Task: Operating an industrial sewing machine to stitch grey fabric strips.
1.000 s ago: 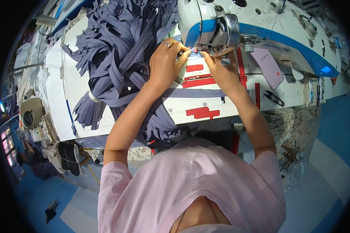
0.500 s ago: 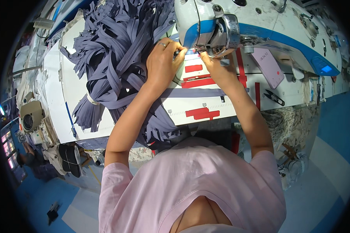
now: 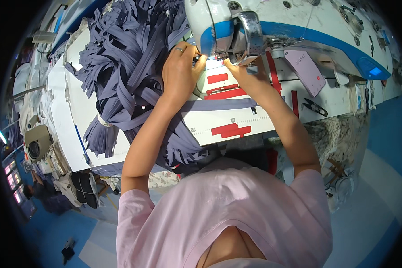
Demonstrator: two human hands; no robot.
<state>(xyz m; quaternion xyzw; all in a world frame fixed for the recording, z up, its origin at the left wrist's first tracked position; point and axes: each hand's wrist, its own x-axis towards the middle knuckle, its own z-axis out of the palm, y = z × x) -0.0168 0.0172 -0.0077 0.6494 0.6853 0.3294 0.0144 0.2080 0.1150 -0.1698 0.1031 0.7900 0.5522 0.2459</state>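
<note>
Close to the needle of a white and blue sewing machine (image 3: 250, 38), my left hand (image 3: 179, 71) is closed in a pinch, with a small black zipper slider (image 3: 196, 58) showing between thumb and finger. On the other side of the presser foot, my right hand (image 3: 247, 73) also pinches; the small work under its fingertips is mostly hidden. A bluish-grey zipper tape (image 3: 218, 105) with a black pull lies across the table in front of both hands. Beside my left arm a large heap of the same zippers (image 3: 125, 58) spreads over the table, one bundle tied with a white band.
Red strips (image 3: 230, 130) lie on the white table along a printed ruler. To the right are a pink phone (image 3: 306, 71) and black thread snips (image 3: 315, 107). A blue pen-like stick (image 3: 81, 143) rests at the left edge. Another person (image 3: 44, 192) is far left.
The view has shifted slightly, so the machine sits a little further left and up. Both hands stay at the needle, still pinching.
</note>
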